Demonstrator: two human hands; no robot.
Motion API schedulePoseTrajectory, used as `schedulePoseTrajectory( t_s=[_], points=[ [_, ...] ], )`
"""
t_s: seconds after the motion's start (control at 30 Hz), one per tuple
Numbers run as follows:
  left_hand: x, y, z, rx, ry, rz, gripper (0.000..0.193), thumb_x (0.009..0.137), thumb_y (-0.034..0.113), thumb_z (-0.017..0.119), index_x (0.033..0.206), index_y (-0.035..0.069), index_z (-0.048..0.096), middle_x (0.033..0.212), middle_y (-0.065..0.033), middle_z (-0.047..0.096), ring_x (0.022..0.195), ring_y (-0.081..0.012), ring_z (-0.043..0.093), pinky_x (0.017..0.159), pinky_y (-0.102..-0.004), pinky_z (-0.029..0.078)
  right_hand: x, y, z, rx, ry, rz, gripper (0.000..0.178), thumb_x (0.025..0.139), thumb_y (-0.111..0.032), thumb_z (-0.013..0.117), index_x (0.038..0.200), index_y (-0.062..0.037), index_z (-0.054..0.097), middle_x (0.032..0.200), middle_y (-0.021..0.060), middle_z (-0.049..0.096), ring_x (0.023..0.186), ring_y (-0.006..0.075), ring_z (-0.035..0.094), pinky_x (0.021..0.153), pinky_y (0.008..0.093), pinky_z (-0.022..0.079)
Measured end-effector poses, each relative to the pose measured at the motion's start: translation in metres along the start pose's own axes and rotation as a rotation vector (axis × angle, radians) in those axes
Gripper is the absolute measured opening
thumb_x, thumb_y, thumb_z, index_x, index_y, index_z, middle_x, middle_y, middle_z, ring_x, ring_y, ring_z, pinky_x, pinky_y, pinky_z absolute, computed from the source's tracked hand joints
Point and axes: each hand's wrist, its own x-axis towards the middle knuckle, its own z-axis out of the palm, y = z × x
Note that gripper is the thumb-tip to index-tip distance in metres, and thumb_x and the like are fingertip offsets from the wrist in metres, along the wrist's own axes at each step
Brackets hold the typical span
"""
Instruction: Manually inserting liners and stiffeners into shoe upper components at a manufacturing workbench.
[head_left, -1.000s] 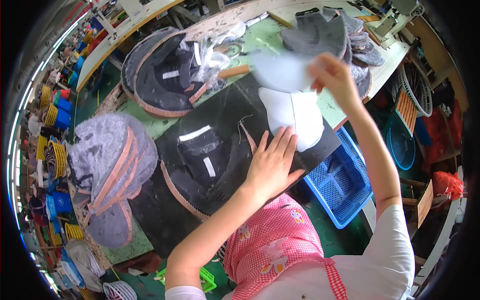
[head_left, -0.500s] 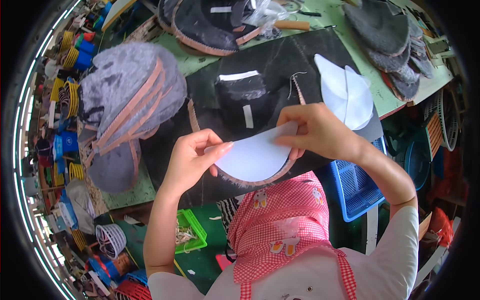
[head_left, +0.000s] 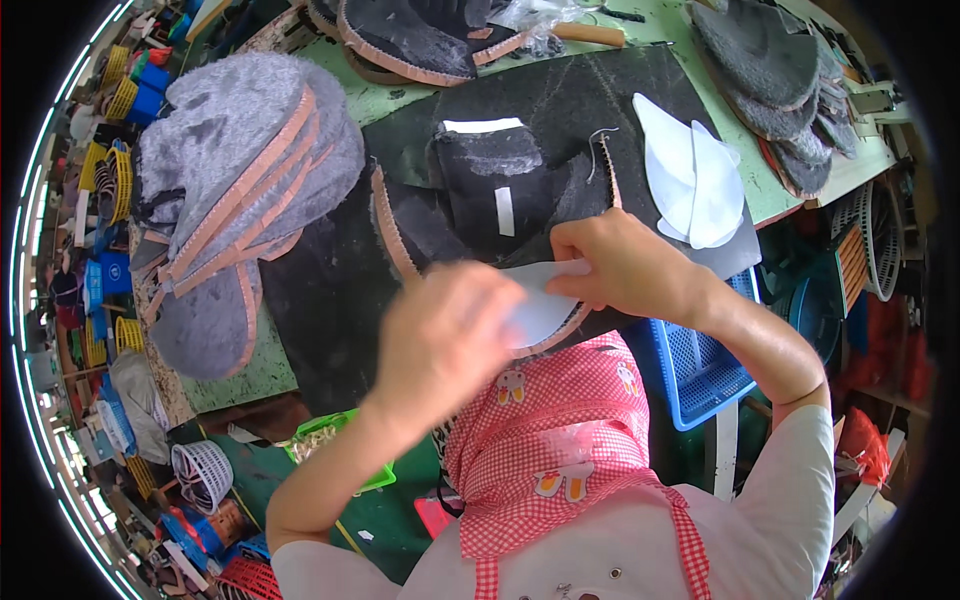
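White half-moon piece (head_left: 543, 312) is pinched at its right end by the right hand (head_left: 635, 265), whose thumb and fingers are closed narrowly on it. Half a second ago both ends were gripped and the whole curve was exposed; now the left part is covered by the left hand (head_left: 445, 320), which is blurred by motion. Whether that hand is gripping, pressing or being lifted cannot be told. From this change, the step is judged to have passed from carrying the piece to seating it, with the right end kept steady.

Relative to the hands, the piece is located directly under the right fingertips and partly behind the left hand. It is held over the near curve of a dark fabric part (head_left: 470, 200), whose pinkish toothed edging is seen just below the piece's lower rim. That part is laid on a black sheet (head_left: 325, 260), with two white strips shown on it beyond the hands. Farther right, loose white pieces (head_left: 690, 175) are left overlapping on the sheet, apart from the right hand. At the far left, grey furry parts (head_left: 250, 150) are piled.
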Motion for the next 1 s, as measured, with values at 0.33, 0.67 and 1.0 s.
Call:
schedulePoseTrajectory(
  t_s=[0.33,0.67,1.0],
  points=[
    [-0.034,0.007,0.035,0.072,-0.250,0.116,0.082,0.081,0.042,0.071,0.150,0.014,0.037,0.156,-0.0128,0.031,0.144,-0.0337,0.029,0.117,-0.0485,0.026,-0.040,0.038,-0.044,0.112,-0.188,0.011,0.020,0.083,-0.013,0.063,0.098,-0.0011,0.070,0.079,0.0071,0.070,0.068,0.0144,0.067,0.063,0.0285,0.053],
    [0.069,-0.073,-0.001,-0.237,0.179,-0.440,0.026,0.094,0.025,0.064,0.085,0.002,0.059,0.076,-0.0086,0.062,0.068,-0.0188,0.056,0.062,-0.0319,0.044,0.004,0.027,-0.038,0.654,0.187,0.032,0.041,0.099,-0.024,0.057,0.133,-0.0008,0.054,0.096,0.0120,0.069,0.078,0.0175,0.069,0.062,0.0263,0.057],
    [0.062,-0.051,-0.010,-1.481,0.297,-0.680,0.024,0.093,0.016,0.068,0.109,-0.002,0.069,0.104,-0.0057,0.069,0.096,-0.0101,0.061,0.093,-0.0251,0.045,0.014,0.017,-0.016,1.152,0.229,-0.018,0.018,0.099,-0.023,0.059,0.106,-0.0057,0.057,0.065,-0.0008,0.053,0.057,0.0113,0.060,0.048,0.0221,0.046]
  ],
)
